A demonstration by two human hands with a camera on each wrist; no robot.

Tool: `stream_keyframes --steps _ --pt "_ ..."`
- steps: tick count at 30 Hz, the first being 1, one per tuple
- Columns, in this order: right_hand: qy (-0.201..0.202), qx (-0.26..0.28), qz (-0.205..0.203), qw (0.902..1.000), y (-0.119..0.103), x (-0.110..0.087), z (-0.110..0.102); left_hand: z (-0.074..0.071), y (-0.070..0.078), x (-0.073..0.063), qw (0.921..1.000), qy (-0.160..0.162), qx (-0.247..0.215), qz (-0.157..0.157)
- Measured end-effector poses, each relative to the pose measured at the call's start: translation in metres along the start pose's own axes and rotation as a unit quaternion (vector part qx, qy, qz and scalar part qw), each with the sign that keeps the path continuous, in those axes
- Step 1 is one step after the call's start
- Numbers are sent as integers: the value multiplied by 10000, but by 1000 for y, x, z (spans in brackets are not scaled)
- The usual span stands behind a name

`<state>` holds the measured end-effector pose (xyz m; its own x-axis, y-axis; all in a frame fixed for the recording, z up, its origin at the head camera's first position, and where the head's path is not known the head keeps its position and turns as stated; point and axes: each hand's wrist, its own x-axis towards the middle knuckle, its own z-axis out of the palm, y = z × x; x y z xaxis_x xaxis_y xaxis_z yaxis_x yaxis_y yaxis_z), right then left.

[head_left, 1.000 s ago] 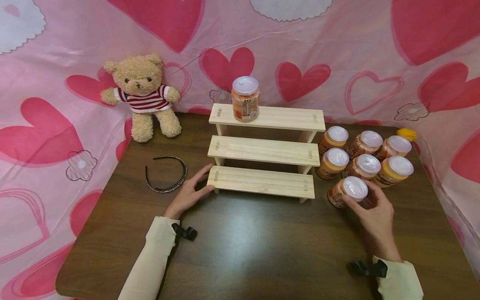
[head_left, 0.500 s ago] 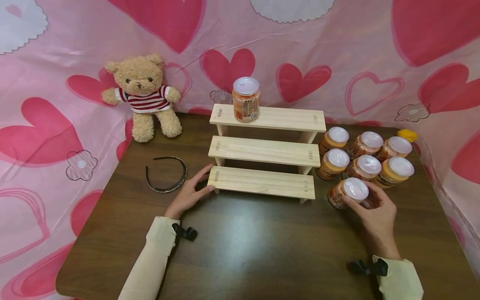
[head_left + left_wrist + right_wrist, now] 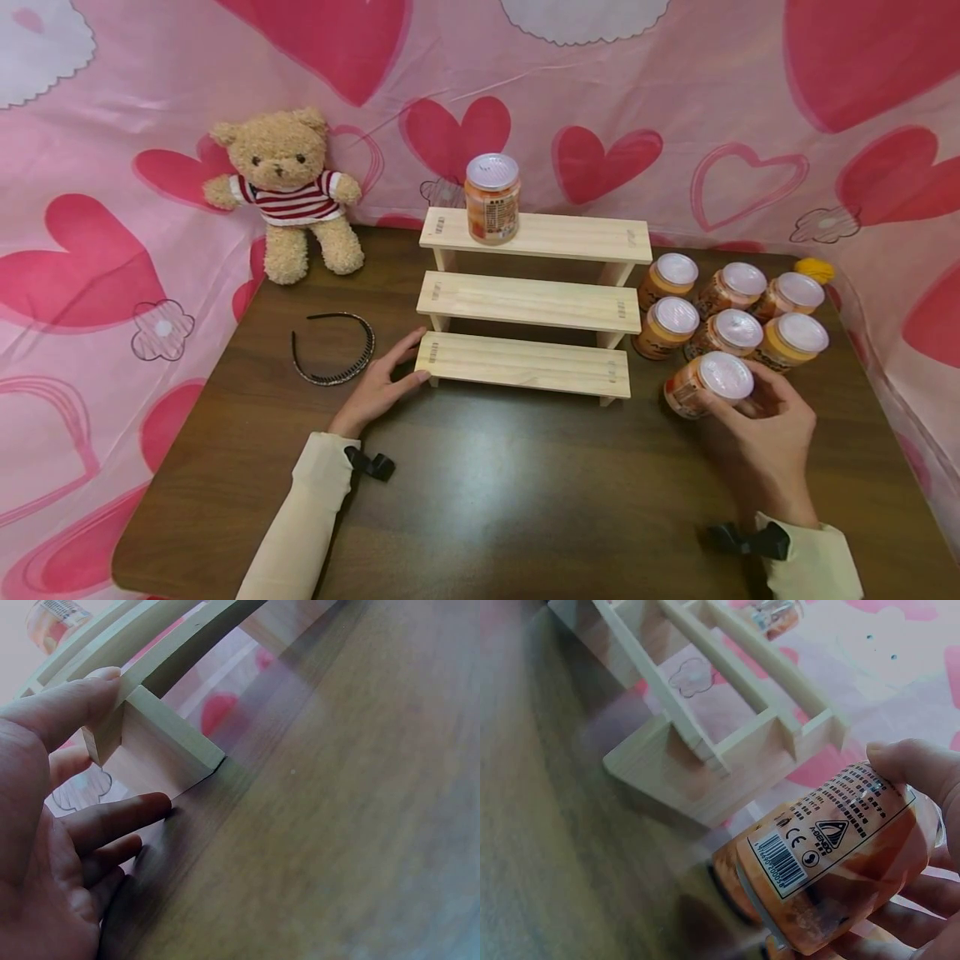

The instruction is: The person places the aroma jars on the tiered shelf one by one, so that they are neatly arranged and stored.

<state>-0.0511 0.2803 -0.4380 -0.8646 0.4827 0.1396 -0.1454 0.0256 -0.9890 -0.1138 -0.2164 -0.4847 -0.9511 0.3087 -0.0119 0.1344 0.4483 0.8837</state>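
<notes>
In my right hand (image 3: 776, 433) I grip a jar (image 3: 686, 393) with a white lid and orange contents, thumb on one side and fingers round the other. The right wrist view shows this jar (image 3: 832, 855) tilted, its barcode label facing the camera. A shadow lies on the table below it. My left hand (image 3: 378, 387) touches the left end of the lowest step of a three-tier wooden shelf (image 3: 525, 362). In the left wrist view, the thumb lies on the board's edge and the other fingers are extended near its side support. Another jar (image 3: 492, 204) stands on the top step, left of centre.
Several similar jars (image 3: 735, 332) stand in two rows right of the shelf, close behind the held jar. A yellow object (image 3: 814, 268) lies behind them. A black headband (image 3: 330, 379) and a teddy bear (image 3: 288, 200) are at left on the brown table (image 3: 480, 508).
My right hand has shifted slightly right with the jar, which now leans more and sits a little farther from the shelf. The left hand has stayed at the shelf's end.
</notes>
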Motion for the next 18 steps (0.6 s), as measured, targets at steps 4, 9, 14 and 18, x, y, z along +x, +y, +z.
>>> stream_keyframes --steps 4,9,14,18 --pt "35 -209 -54 9998 -8 0 1 -1 1 -2 10000 18 -36 60" --pt "-20 -184 -248 9995 -18 2 4 -2 1 -2 9999 38 -78 120" --pt "-121 238 -399 9988 -32 4 11 -2 3 -2 9999 31 -61 106" --pt "-185 301 -498 9981 -45 7 16 -2 3 -2 9999 22 -87 79"
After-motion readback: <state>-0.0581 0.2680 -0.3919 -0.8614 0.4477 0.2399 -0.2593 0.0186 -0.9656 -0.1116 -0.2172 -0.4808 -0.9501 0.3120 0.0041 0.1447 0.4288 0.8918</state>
